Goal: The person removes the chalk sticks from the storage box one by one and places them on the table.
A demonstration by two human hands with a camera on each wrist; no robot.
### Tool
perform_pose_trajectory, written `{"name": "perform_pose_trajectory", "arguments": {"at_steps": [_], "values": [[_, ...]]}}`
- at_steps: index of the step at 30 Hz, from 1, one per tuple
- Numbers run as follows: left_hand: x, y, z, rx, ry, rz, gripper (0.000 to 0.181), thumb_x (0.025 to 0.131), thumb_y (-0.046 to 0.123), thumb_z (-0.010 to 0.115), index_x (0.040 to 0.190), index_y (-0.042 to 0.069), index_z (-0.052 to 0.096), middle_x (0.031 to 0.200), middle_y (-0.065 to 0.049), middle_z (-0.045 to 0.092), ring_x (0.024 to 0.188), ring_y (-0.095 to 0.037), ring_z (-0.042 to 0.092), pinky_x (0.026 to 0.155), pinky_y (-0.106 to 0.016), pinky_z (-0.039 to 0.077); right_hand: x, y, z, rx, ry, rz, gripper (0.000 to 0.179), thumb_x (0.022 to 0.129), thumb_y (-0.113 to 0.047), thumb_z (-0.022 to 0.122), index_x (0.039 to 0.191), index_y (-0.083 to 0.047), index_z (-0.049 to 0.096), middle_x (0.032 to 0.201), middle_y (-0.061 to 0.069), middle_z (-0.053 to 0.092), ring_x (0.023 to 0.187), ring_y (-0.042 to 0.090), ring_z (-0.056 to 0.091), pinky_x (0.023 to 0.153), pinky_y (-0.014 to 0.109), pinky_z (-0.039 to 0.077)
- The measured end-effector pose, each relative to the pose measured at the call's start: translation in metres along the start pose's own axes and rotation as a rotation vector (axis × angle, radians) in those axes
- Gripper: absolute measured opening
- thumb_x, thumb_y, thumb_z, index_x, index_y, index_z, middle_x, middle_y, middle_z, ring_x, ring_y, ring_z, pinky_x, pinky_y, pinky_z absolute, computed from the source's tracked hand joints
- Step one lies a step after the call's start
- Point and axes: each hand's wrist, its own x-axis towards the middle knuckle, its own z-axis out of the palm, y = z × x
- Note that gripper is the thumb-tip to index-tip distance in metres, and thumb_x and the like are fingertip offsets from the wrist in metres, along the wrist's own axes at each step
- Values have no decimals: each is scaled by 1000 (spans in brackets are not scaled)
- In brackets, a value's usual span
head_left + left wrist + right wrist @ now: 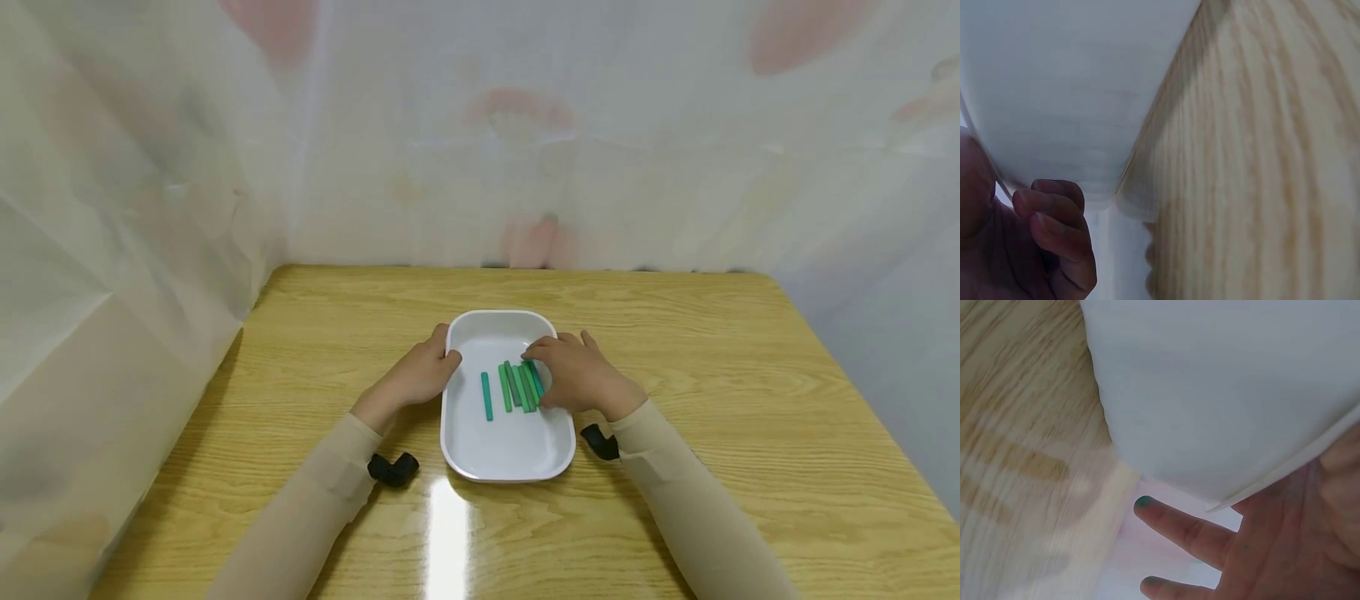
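A white rectangular tray (510, 454) with rounded corners stands on the table. My left hand (416, 375) grips its left rim, thumb over the edge and fingers against the outer wall. In the tray lies a row of several green chalk sticks (517, 387), side by side. One teal chalk stick (487, 396) lies apart to their left. My right hand (581, 375) reaches over the right rim, thumb and index finger bent around the right end of the row. Its other fingers (1185, 534) extend outside the tray, with green smudges on the tips. The right thumb's contact is hidden.
The wooden table (750, 400) extends on both sides of the tray. A pale, patterned curtain (450, 150) hangs behind it and along the left. Black wrist mounts (393, 471) sit by both sleeves, low over the table.
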Motion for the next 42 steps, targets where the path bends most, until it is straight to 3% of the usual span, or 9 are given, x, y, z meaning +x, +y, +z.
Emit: {"name": "perform_pose_trajectory", "arguments": {"at_steps": [25, 42], "values": [[2, -2, 2, -22, -3, 14, 50, 109, 30, 36, 153, 7, 32, 130, -18, 65, 98, -23, 72, 89, -43, 59, 0, 0, 3, -39, 2, 10, 67, 77, -18, 88, 140, -16, 65, 144, 6, 60, 138, 40, 48, 120, 74, 15], [-1, 4, 3, 36, 70, -27, 51, 108, 29, 42, 153, 6, 38, 130, -17, 66, 95, -22, 71, 79, -37, 60, -3, 2, -2, -85, 58, -44, 62, 77, -25, 88, 136, -15, 69, 138, 5, 64, 137, 40, 50, 119, 76, 16]]}}
